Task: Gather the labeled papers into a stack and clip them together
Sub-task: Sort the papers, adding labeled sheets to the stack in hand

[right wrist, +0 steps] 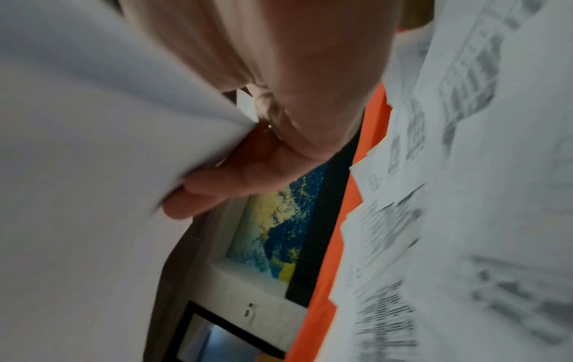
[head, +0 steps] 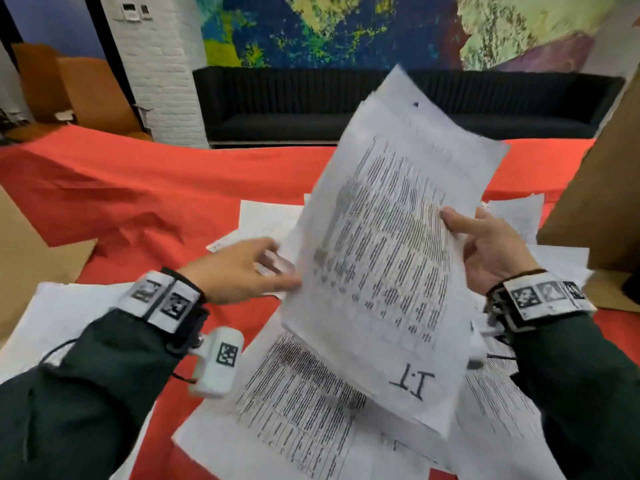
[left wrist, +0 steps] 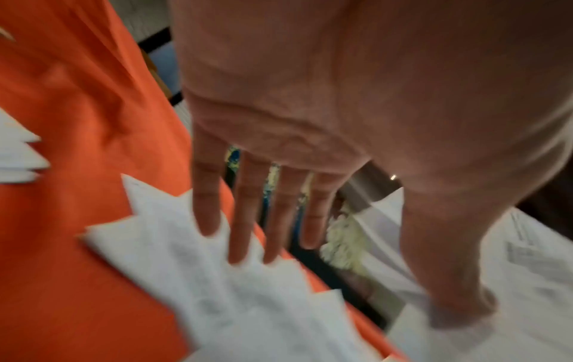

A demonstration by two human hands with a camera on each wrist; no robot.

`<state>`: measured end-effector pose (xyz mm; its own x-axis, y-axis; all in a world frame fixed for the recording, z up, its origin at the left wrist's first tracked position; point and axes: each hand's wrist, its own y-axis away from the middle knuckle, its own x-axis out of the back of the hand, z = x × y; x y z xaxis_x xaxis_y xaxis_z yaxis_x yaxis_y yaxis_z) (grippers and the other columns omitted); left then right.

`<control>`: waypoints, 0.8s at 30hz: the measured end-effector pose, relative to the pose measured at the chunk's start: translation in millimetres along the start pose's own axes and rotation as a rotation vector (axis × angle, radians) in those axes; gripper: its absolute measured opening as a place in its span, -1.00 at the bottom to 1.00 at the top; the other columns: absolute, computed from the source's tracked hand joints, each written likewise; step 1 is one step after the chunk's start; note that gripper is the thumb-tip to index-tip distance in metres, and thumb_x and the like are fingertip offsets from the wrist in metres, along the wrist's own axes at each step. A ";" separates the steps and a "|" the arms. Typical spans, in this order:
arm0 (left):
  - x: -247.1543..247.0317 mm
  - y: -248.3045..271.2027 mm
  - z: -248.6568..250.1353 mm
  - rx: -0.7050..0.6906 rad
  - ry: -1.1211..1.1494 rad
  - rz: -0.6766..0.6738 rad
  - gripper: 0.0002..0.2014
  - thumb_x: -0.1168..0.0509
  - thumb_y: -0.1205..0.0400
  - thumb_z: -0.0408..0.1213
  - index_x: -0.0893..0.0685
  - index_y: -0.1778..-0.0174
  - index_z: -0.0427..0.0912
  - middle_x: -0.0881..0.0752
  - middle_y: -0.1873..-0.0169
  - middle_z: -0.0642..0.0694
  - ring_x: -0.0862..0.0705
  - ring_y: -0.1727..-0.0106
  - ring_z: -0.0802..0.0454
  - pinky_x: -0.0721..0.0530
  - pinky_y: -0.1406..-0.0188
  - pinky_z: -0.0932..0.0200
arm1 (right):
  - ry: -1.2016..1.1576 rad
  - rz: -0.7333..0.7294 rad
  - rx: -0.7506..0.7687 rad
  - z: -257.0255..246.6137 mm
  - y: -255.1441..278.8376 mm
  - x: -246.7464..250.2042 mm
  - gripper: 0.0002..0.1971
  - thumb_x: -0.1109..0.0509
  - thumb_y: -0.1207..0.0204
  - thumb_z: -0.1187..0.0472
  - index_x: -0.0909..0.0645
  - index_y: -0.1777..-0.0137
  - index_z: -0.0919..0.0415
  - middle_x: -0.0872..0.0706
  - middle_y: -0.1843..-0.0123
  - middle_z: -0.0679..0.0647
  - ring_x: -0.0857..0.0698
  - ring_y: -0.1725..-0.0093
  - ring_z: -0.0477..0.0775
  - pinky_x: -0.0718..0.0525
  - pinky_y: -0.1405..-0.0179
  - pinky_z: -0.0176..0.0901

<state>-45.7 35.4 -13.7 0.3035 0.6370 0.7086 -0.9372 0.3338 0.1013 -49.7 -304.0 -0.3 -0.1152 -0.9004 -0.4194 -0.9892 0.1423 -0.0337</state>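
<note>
My right hand (head: 485, 244) grips a sheaf of printed papers (head: 381, 237) by its right edge and holds it tilted above the table, thumb on top. The top sheet bears a handwritten "I.T" (head: 412, 379) at its near corner. In the right wrist view the fingers (right wrist: 223, 183) curl under the sheaf (right wrist: 93, 147). My left hand (head: 277, 271) is at the sheaf's left edge. Its fingers (left wrist: 248, 220) are straight and spread, and the thumb lies on the paper (left wrist: 527, 269). More printed sheets (head: 294, 410) lie scattered on the orange cloth (head: 156, 188) below.
Loose sheets lie behind the sheaf (head: 263, 216), at the near left (head: 55, 317) and at the right (head: 519, 216). A tall cardboard box (head: 595, 188) stands at the right edge. Brown cardboard (head: 20, 244) shows at the left. A black sofa (head: 311, 105) runs behind the table.
</note>
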 end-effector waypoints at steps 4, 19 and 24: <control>-46.1 -12.3 -45.3 0.344 -0.671 -0.143 0.03 -0.35 -0.22 0.66 -0.54 -0.38 -0.08 -0.64 -0.33 -0.13 -0.67 -0.29 -0.14 -0.67 -0.33 -0.04 | 0.366 0.102 -0.045 23.8 -1.6 37.4 -0.71 -0.47 -0.50 0.55 -0.69 -0.20 0.35 -0.83 -0.13 0.39 -0.89 0.09 0.25 -0.85 0.19 0.08; -63.3 -25.8 -37.1 0.150 -0.239 0.185 -0.58 -0.50 -0.63 -0.02 -0.50 0.46 -0.05 -0.56 0.48 0.06 -0.57 0.38 0.01 -0.38 0.44 0.16 | 0.567 -0.112 -0.120 33.2 21.1 80.0 -0.56 -0.63 -0.28 0.32 -0.70 -0.18 0.39 -0.86 -0.11 0.31 -0.84 -0.13 0.34 -0.81 -0.16 0.22; -51.2 -26.1 -16.8 -0.151 0.414 0.395 -0.88 -0.41 -0.60 0.01 -0.83 0.10 0.11 -0.90 0.11 0.06 -0.85 0.03 -0.01 -0.78 -0.10 -0.02 | 0.273 -0.167 -0.097 20.4 23.8 58.5 -0.60 -0.51 -0.39 0.24 -0.68 -0.18 0.46 -0.85 -0.08 0.33 -0.85 -0.02 0.28 -0.85 0.02 0.07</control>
<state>-33.9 5.7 -64.3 0.0067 0.9412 0.3377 -0.9673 0.0918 -0.2366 -78.1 -344.9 -44.1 0.0425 -0.9869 -0.1559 -0.9989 -0.0447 0.0102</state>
